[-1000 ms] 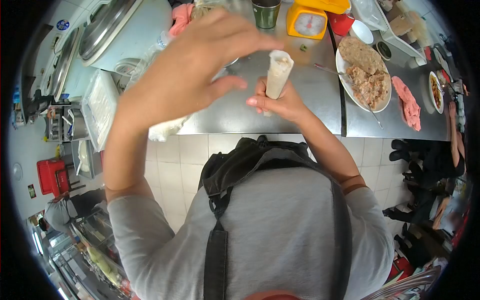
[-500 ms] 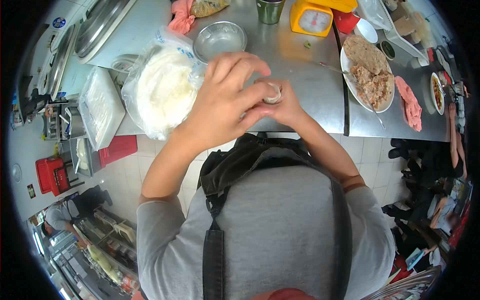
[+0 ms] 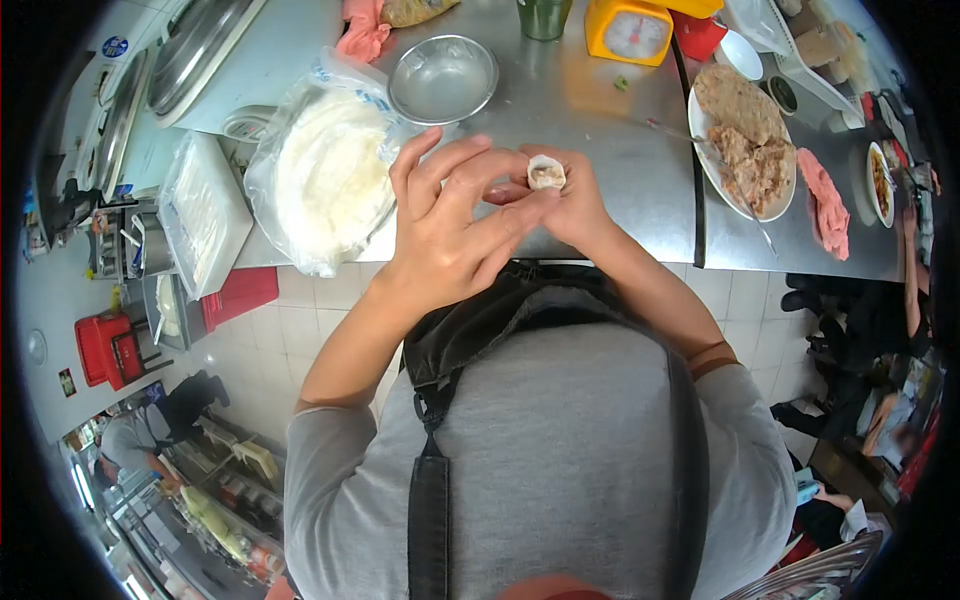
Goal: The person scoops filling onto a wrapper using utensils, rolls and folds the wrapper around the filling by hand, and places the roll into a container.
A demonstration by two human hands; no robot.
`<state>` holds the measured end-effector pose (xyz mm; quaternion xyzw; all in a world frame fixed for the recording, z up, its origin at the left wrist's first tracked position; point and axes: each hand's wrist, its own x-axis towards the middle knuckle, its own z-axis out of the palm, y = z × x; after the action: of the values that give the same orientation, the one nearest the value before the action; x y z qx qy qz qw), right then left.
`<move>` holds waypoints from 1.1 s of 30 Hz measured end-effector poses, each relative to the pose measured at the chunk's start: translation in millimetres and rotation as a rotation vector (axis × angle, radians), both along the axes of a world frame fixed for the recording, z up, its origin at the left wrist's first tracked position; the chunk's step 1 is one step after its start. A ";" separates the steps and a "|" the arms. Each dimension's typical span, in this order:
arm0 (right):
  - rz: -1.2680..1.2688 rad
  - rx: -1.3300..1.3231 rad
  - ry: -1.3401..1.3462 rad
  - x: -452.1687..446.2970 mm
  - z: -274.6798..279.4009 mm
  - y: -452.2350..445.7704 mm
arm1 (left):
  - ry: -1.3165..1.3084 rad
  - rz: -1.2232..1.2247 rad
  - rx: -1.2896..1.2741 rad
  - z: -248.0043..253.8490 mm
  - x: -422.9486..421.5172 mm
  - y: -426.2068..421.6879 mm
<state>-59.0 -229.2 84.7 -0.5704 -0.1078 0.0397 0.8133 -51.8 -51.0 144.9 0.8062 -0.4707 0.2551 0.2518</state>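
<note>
A small round dumpling (image 3: 546, 176) of white dough, its top gaping around a pale filling, sits in my right hand (image 3: 580, 205), whose fingers wrap it. From the other side my left hand (image 3: 455, 205) pinches its edge with the thumb and a finger, the other fingers raised and spread. Left of my hands, a clear plastic bag (image 3: 385, 120) surrounds a wide mass of white dough or flour (image 3: 330, 180); I cannot tell which. Behind my left hand stands a metal bowl (image 3: 442, 80). To the right, a white plate (image 3: 697, 110) holds minced filling (image 3: 750, 170), with a utensil resting on it.
On the steel table (image 3: 640, 200) are a yellow scale (image 3: 630, 35), a green cup (image 3: 545, 18) and a pink cloth (image 3: 823, 205). A plastic-covered white tray (image 3: 205, 205) is at the left. Other people appear at the lower left and far right.
Both hands have turned slightly, so the dumpling's open top now faces up and its filling shows. My left hand has shifted a little lower, its fingers more spread.
</note>
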 end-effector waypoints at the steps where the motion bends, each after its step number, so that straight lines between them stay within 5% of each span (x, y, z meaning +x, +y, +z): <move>1: -0.002 0.001 0.003 -0.4 0.1 0.1 | -0.020 0.044 -0.008 -5.1 -1.1 -1.5; 7: -0.048 0.017 -0.043 0.3 -4.5 0.8 | -0.022 0.151 -0.022 -5.4 -3.9 -11.8; 9: -0.126 -0.249 -0.207 0.5 -6.5 -1.8 | -0.020 0.151 -0.019 -3.3 -2.7 -15.2; 13: -0.116 -0.352 -0.223 -5.9 5.8 -0.5 | 0.315 0.198 -0.263 -1.6 -5.4 -26.6; 15: -0.157 -0.093 -0.201 -7.3 2.3 6.5 | 0.512 0.244 -0.390 -0.8 -7.1 -31.9; 17: -0.166 -0.110 -0.194 -8.1 4.8 6.7 | 0.690 0.284 -0.508 3.5 -5.7 -35.1; 21: -0.206 -0.144 -0.202 -8.8 8.4 9.2 | 0.711 0.269 -0.492 -4.0 -5.6 -31.6; 24: -0.246 -0.331 -0.230 -7.8 4.4 6.3 | 0.458 0.288 -0.348 0.3 -11.3 -29.8; 29: -0.249 -0.283 -0.206 -6.6 1.7 6.9 | 0.119 0.249 -0.128 10.0 -17.1 -29.4; 33: -0.153 -0.387 -0.351 -9.2 5.3 5.9 | 0.224 0.195 -0.079 25.0 -12.6 -18.6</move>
<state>-68.1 -223.2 90.0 -0.7197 -0.1940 -0.1013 0.6589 -64.4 -69.6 169.8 0.8610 -0.3489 0.2050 0.3081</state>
